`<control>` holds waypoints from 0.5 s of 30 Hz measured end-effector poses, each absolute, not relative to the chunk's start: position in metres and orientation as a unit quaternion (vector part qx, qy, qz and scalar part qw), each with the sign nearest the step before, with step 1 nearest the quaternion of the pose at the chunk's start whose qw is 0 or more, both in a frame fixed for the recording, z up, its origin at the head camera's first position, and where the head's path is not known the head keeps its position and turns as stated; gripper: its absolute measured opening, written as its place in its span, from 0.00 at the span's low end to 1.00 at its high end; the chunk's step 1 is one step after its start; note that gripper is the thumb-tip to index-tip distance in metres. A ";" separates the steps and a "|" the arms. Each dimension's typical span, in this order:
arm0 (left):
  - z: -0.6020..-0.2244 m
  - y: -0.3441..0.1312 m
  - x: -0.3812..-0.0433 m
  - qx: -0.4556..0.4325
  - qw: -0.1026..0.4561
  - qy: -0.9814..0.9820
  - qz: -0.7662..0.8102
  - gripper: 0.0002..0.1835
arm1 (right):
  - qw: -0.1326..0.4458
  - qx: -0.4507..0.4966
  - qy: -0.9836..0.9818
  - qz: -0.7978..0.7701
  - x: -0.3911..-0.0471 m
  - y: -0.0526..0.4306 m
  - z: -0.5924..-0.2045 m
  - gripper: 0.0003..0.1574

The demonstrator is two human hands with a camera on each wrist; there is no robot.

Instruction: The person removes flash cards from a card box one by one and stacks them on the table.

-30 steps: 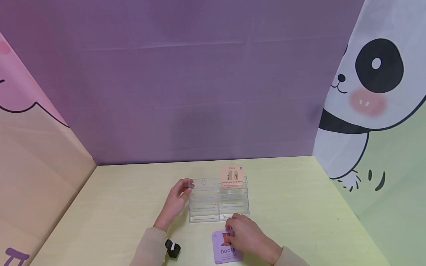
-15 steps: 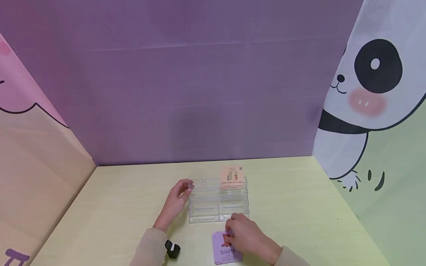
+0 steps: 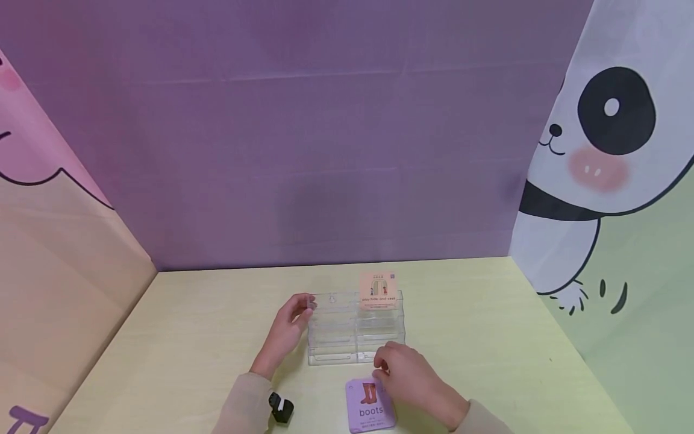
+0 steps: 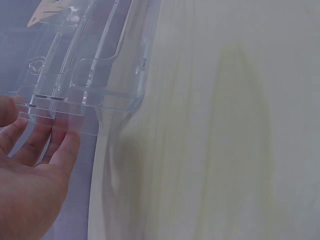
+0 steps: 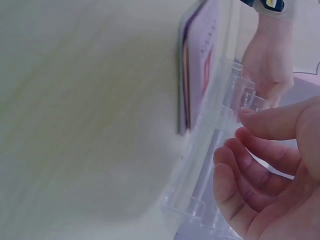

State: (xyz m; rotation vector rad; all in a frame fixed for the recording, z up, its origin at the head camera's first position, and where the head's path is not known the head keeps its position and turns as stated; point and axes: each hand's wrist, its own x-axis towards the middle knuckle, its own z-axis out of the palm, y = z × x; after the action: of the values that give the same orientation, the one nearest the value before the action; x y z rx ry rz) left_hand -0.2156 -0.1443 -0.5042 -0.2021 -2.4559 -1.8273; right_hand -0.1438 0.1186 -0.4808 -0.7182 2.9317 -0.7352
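Note:
A clear plastic tiered card rack (image 3: 332,331) with two columns of slots stands mid-table. My left hand (image 3: 286,325) grips its upper left edge; in the left wrist view the thumb is on one side and the fingers (image 4: 65,150) on the other. A peach "play hide-and-seek" card (image 3: 378,291) stands in the rack's top right slot. In front of the rack lies a stack of purple-topped cards (image 3: 371,416), with "boots" uppermost. My right hand (image 3: 409,372) hovers at the stack's upper right corner, its fingers (image 5: 227,192) loosely bent and nothing seen between them.
A small black object (image 3: 281,408) with a white part lies by the left sleeve. The pale wooden table (image 3: 206,337) ends at a purple back wall (image 3: 325,150), with printed side walls at left and right.
My right hand has lifted off the boots card and shifted slightly right and away, uncovering the boots picture. My left hand and the rack have stayed put.

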 end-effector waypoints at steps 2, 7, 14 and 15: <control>-0.504 -0.144 -0.216 -0.065 0.036 -0.800 -0.596 0.15 | 0.014 -0.229 0.942 -0.244 -0.146 0.120 -0.479 0.05; -0.505 -0.144 -0.216 -0.061 0.036 -0.804 -0.591 0.16 | -0.006 -0.229 0.939 -0.257 -0.150 0.123 -0.471 0.05; -0.505 -0.144 -0.216 -0.063 0.039 -0.803 -0.591 0.15 | -0.038 -0.233 0.938 -0.255 -0.154 0.125 -0.461 0.05; -0.505 -0.144 -0.217 -0.063 0.038 -0.803 -0.591 0.15 | -0.039 -0.233 0.938 -0.255 -0.155 0.126 -0.459 0.04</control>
State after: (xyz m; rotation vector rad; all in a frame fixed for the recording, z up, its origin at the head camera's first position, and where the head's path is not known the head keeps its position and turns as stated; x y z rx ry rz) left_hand -0.2166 -0.1438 -0.5048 -0.1924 -2.4633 -1.8142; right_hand -0.1553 0.1257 -0.4595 -0.7507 3.0212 -0.8214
